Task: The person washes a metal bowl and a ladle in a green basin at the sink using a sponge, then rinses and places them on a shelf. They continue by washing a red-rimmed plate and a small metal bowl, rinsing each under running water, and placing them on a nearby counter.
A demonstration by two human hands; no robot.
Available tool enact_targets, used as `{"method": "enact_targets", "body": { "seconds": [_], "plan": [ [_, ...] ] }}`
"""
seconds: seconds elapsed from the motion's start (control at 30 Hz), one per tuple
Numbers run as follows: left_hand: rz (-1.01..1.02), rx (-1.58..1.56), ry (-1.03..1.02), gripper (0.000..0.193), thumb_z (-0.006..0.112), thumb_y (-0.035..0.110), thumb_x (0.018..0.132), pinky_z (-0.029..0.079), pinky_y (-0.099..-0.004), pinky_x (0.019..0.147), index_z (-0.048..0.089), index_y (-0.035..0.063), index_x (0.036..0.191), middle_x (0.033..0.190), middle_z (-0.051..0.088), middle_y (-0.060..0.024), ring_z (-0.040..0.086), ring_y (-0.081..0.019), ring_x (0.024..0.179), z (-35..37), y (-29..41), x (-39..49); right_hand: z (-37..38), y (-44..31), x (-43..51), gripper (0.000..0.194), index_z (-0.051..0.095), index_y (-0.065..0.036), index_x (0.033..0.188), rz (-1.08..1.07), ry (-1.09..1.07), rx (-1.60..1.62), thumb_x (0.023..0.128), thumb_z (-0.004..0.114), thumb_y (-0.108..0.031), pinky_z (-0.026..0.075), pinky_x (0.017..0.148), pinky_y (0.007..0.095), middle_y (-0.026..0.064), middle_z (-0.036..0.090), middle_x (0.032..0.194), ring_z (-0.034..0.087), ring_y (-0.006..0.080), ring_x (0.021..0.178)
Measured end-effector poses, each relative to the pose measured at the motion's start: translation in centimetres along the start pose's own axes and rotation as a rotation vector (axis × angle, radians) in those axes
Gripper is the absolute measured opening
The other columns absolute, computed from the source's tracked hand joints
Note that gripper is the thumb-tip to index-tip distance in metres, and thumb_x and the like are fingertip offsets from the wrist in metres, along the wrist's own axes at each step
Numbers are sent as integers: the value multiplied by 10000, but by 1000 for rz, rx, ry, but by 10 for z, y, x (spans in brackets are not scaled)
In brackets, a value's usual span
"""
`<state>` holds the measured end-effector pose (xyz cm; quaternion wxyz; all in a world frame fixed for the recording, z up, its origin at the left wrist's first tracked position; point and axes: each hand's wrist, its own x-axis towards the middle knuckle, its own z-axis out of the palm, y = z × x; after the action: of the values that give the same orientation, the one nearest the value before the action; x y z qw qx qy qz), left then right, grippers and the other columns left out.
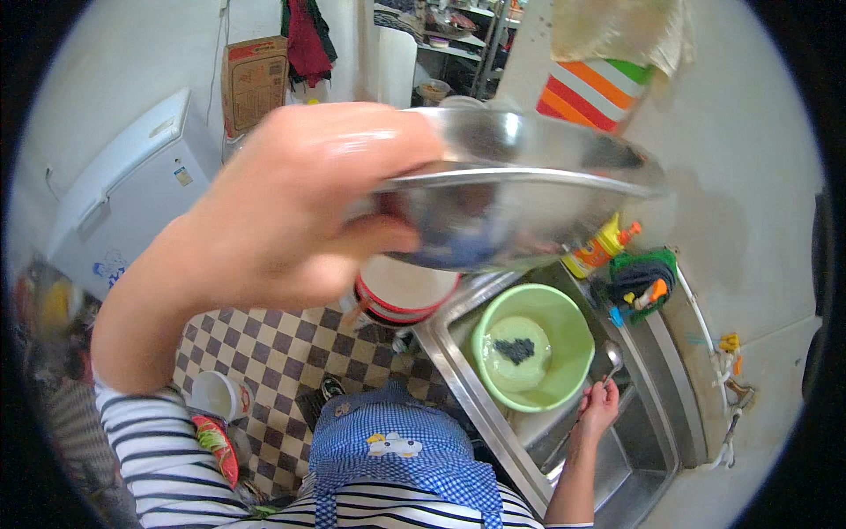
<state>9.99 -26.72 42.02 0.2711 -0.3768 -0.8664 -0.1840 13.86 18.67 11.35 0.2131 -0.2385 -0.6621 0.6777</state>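
Note:
My left hand (297,205), raised close to the camera, grips a shiny stainless-steel bowl (489,218) by its side. Some blur covers the bowl and hand. Low over the sink (456,383), my right hand (598,403) holds a long-handled metal spoon or ladle (613,357), its head pointing away from me. Just left of that hand stands a light green plastic basin (575,350) in the sink. Shallow liquid and a dark clump (515,350), too unclear to name, lie at its bottom.
A yellow squeeze bottle (595,251) and a green holder with dark cloth (638,281) line the sink's back edge. A tap (739,393) is on the right wall. A red-rimmed bucket (410,284) and a white tub (221,397) stand left. A chest freezer (132,192) is beyond.

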Motion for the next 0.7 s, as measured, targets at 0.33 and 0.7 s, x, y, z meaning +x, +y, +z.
{"method": "enact_targets", "body": {
  "seconds": [0.33, 0.7],
  "plan": [
    [-616, 325, 27, 268, 689, 21, 597, 409, -358, 616, 524, -3, 806, 724, 508, -134, 520, -313, 674, -120, -119, -206, 326, -123, -85, 483, 362, 11, 1321, 178, -671, 198, 864, 511, -36, 302, 367, 175, 75, 598, 858, 441, 64, 507],
    [-651, 259, -132, 324, 702, -18, 584, 431, -398, 625, 516, 5, 848, 775, 516, -163, 523, -359, 716, -108, -277, -315, 605, 18, -40, 47, 496, -80, 906, 582, -373, 118, 896, 450, -77, 393, 476, 244, 55, 622, 805, 516, 98, 591]
  ]
}}
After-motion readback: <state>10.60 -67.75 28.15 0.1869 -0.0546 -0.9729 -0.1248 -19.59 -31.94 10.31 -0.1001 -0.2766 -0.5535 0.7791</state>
